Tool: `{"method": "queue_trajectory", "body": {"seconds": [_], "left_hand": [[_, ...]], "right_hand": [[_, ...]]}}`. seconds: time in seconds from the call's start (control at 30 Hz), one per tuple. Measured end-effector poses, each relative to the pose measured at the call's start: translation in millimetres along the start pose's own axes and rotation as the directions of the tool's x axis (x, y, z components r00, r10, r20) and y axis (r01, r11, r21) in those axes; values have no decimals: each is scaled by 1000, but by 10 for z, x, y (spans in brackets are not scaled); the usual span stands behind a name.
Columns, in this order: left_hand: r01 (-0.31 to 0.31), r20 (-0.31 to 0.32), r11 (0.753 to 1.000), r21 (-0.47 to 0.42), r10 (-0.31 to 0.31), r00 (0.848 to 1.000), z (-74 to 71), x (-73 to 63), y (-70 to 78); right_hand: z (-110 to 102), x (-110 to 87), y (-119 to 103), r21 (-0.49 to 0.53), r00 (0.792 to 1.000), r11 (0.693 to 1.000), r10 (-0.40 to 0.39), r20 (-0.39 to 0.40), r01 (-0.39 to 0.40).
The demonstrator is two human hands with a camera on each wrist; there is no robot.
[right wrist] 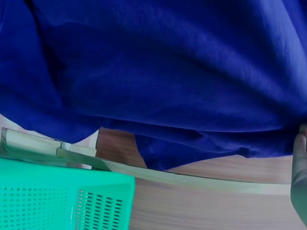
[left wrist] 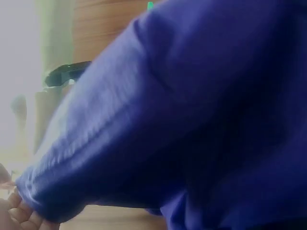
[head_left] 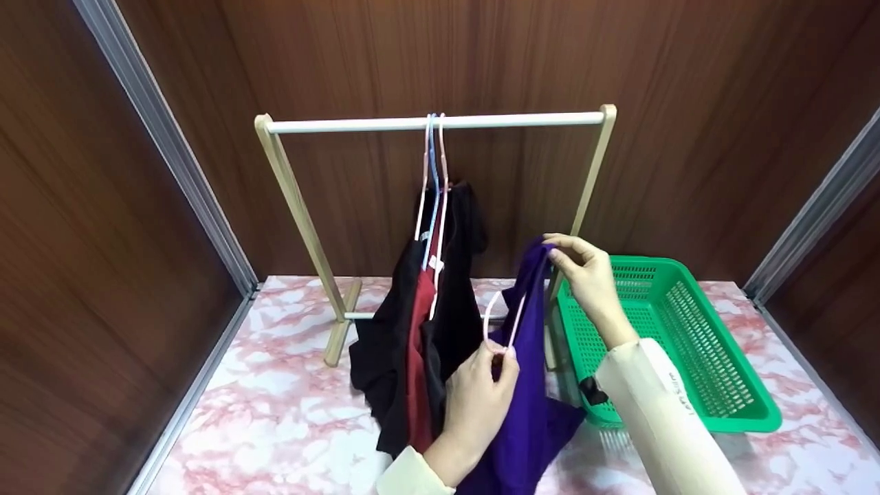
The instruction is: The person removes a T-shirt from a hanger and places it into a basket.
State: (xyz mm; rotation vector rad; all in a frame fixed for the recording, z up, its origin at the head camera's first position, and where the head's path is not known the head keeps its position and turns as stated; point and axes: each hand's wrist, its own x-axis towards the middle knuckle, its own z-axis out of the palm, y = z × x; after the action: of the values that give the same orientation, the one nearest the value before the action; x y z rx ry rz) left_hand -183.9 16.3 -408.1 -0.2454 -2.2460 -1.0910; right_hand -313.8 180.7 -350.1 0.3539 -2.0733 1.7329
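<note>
A purple garment (head_left: 526, 385) hangs in front of the rack's right side. At its top edge my right hand (head_left: 592, 278) pinches the cloth between thumb and fingers. Lower down, my left hand (head_left: 478, 395) pinches a thin pink hanger (head_left: 517, 322), part of which is hidden by the cloth. Purple-blue fabric (left wrist: 134, 110) fills most of the left wrist view, with left fingertips (left wrist: 21, 213) at the lower left corner. In the right wrist view the same cloth (right wrist: 168, 86) spreads wide, and part of my right hand shows at the right edge.
Black garments (head_left: 385, 337) and a red one (head_left: 418, 344) hang by pink and blue hangers from the rack's white rail (head_left: 344, 126). A green basket (head_left: 715, 350) stands at the right on the marbled table (head_left: 275, 412). Brown panels enclose the sides and back.
</note>
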Motion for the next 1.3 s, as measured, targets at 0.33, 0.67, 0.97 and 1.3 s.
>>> {"method": "queue_trajectory", "body": {"seconds": [0.33,0.67,0.97,1.3], "left_hand": [[-163,-41,965,204,174,984,-83,-72,6],[-281,-113,890,360,340,934,-143,-142,-11],[-273,-85,927,257,303,949,-256,-199,-43],[-401,-57,849,345,445,894,-286,-245,-63]], "right_hand": [[-97,21,115,36,993,994,109,-41,-107],[-140,21,195,-4,990,994,112,-85,-112],[-202,13,252,-75,986,989,116,-118,-125],[-232,43,284,-209,980,967,114,-164,-148]]}}
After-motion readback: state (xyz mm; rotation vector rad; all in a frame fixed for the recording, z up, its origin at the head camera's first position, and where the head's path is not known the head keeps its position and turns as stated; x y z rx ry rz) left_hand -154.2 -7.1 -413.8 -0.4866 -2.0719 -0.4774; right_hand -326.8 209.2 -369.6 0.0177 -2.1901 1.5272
